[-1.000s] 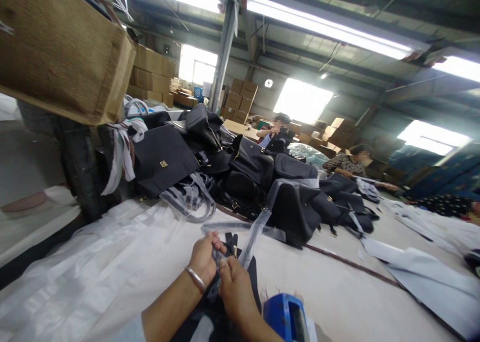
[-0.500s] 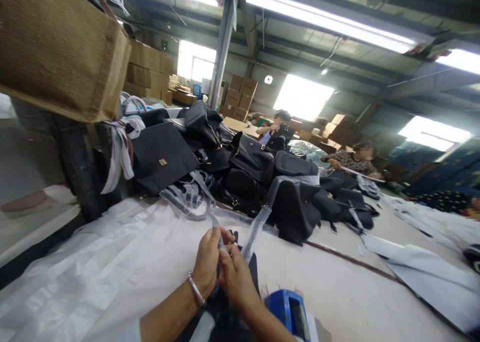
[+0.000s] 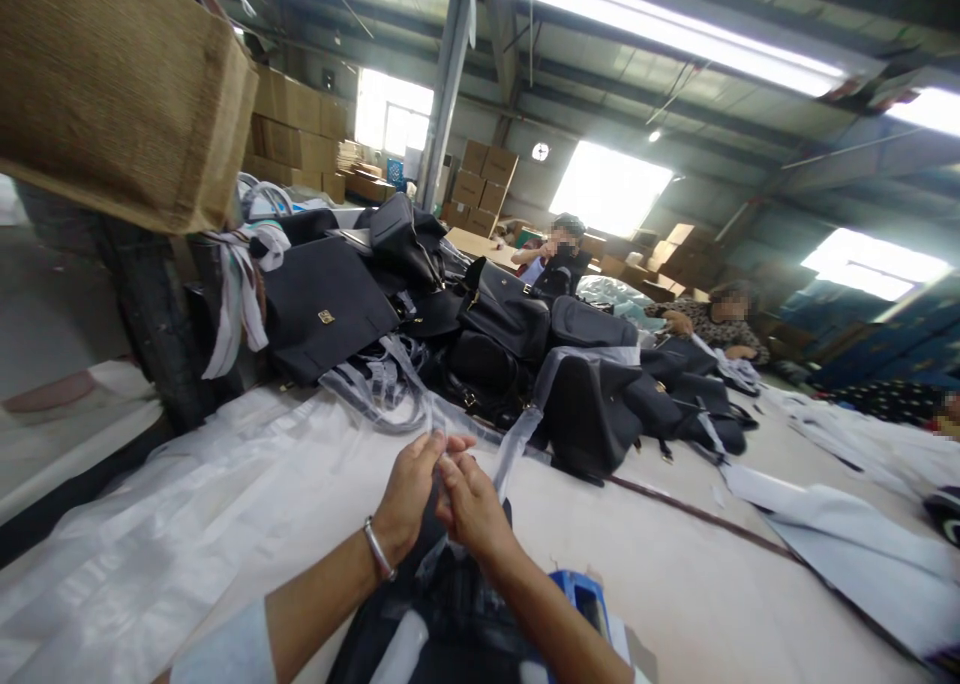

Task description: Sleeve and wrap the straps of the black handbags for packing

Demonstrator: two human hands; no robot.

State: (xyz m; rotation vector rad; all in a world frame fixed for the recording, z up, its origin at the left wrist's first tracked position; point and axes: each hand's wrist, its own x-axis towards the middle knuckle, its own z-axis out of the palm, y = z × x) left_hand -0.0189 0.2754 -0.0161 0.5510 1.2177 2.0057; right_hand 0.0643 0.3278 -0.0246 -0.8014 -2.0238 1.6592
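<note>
Close together in front of me, my left hand (image 3: 406, 492) and my right hand (image 3: 474, 504) are both closed on a plastic-wrapped strap (image 3: 431, 416). My left thumb and fingers pinch it, and my right fingertips meet them at the same spot. The strap runs away toward the pile. Under my wrists lies a black bag (image 3: 457, 629) with white wrapping on parts of it, its far end partly hidden by my hands. Another plastic-wrapped length (image 3: 516, 452) slopes up just right of my right hand. A blue tape dispenser (image 3: 581, 599) stands beside my right forearm, which partly covers it.
A heap of black bags (image 3: 495, 314) spans the far side of the white table (image 3: 675, 574). White sheeting (image 3: 187, 524) lies at left, near a post with a tan bag (image 3: 127, 94) above. Two people (image 3: 555, 249) work beyond the heap. Grey-white sheets (image 3: 855, 564) lie right.
Both hands have moved slightly up and away with the strap between them. More of the black bag shows beneath my wrists, and my right forearm now covers more of the blue dispenser.
</note>
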